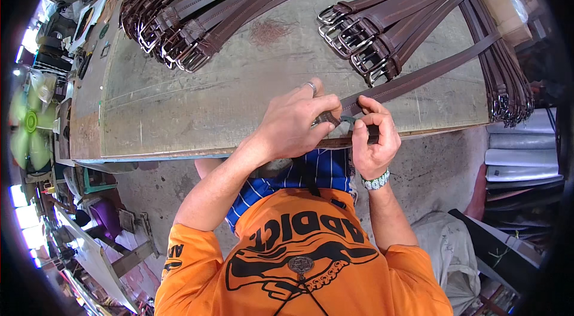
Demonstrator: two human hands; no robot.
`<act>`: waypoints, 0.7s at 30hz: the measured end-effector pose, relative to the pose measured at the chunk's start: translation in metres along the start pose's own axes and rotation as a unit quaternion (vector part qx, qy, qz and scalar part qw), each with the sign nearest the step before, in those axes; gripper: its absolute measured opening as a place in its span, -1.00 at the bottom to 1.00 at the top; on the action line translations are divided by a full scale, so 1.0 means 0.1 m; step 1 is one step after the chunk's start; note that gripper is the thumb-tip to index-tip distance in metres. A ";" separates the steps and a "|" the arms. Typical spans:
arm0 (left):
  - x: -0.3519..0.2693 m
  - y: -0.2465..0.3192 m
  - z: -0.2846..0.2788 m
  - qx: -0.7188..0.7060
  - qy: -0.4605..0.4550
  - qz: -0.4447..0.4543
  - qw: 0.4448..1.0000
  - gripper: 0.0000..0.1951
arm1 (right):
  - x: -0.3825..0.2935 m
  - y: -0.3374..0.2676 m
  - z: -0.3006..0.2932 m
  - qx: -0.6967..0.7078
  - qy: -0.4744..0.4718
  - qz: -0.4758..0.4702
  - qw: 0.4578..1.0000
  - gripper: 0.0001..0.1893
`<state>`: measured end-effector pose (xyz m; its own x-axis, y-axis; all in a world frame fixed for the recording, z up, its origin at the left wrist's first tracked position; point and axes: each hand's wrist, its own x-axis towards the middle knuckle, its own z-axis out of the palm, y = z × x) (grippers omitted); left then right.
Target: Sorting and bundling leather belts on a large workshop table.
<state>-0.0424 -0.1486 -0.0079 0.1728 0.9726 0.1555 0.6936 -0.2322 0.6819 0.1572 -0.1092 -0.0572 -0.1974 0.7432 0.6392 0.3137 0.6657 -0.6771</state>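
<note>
My left hand grips the buckle end of a dark brown leather belt at the table's near edge; its fingers partly cover the buckle and keeper loop. The belt runs up to the right across the table. Close beside it, my right hand has its thumb at a small grey-green item, which is too covered to name, and its index fingertip by the belt. Beyond my hands lie a belt bundle with metal buckles and, at the upper left, a larger belt bundle.
A reddish thread pile lies on the worn worktable. More belts hang over its right edge, near cardboard boxes. A green fan stands at the left; rolled sheets are stacked at the right.
</note>
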 end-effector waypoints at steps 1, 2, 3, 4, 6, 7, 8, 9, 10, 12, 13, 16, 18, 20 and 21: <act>0.00 0.01 0.00 0.000 -0.003 -0.004 1.000 -0.81 | 0.00 0.00 0.00 0.000 0.000 0.000 1.000 -0.91; 0.00 0.01 0.00 0.001 -0.002 -0.004 1.000 -0.81 | -0.01 0.01 0.00 0.004 0.000 0.000 1.000 -0.91; 0.00 0.02 0.00 -0.001 -0.003 -0.002 1.000 -0.81 | -0.01 0.02 -0.01 0.005 0.002 0.001 1.000 -0.91; 0.01 0.02 0.01 -0.002 -0.003 0.000 1.000 -0.81 | -0.01 0.02 -0.02 0.003 0.002 0.001 1.000 -0.91; 0.01 0.03 0.02 -0.001 -0.002 0.001 1.000 -0.80 | -0.02 0.02 -0.03 0.000 0.004 0.001 1.000 -0.91; 0.00 0.03 0.02 0.001 0.000 0.001 1.000 -0.79 | -0.03 0.03 -0.04 0.002 0.003 0.000 1.000 -0.91; -0.01 0.01 0.03 0.002 0.002 0.000 1.000 -0.79 | -0.05 0.04 -0.04 0.030 0.000 0.028 0.999 -0.92; -0.03 0.00 0.05 -0.014 0.029 0.007 0.999 -0.75 | -0.05 0.06 -0.05 0.058 -0.004 0.055 0.997 -0.93; -0.04 -0.02 0.07 -0.030 0.057 0.014 0.998 -0.71 | -0.05 0.07 -0.06 0.125 0.006 0.094 0.988 -0.93; -0.09 -0.06 0.12 -0.029 0.098 0.003 0.995 -0.69 | 0.02 0.06 -0.09 0.233 0.018 0.173 0.957 -0.90; -0.11 -0.08 0.14 -0.029 0.137 -0.008 0.990 -0.66 | 0.08 0.04 -0.13 0.273 0.019 0.214 0.938 -0.88; -0.12 -0.01 0.20 -0.009 0.185 -0.020 0.983 -0.66 | 0.20 0.03 -0.25 0.279 0.048 0.241 0.928 -0.88; -0.14 0.00 0.18 0.021 0.192 -0.036 0.981 -0.67 | 0.27 -0.06 -0.32 0.263 0.048 0.207 0.941 -0.86; -0.14 -0.02 0.13 0.049 0.197 -0.050 0.978 -0.68 | 0.30 -0.15 -0.38 0.268 0.026 0.179 0.946 -0.85; -0.13 -0.03 0.10 0.039 0.157 -0.058 0.985 -0.68 | 0.29 -0.19 -0.39 0.267 0.017 0.175 0.947 -0.85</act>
<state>-0.0395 -0.1608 -0.0189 -0.1268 0.9451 0.3012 0.7496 -0.1076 0.6531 0.1813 -0.1026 -0.0117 -0.1355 0.9284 0.3459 -0.1628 0.3235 -0.9321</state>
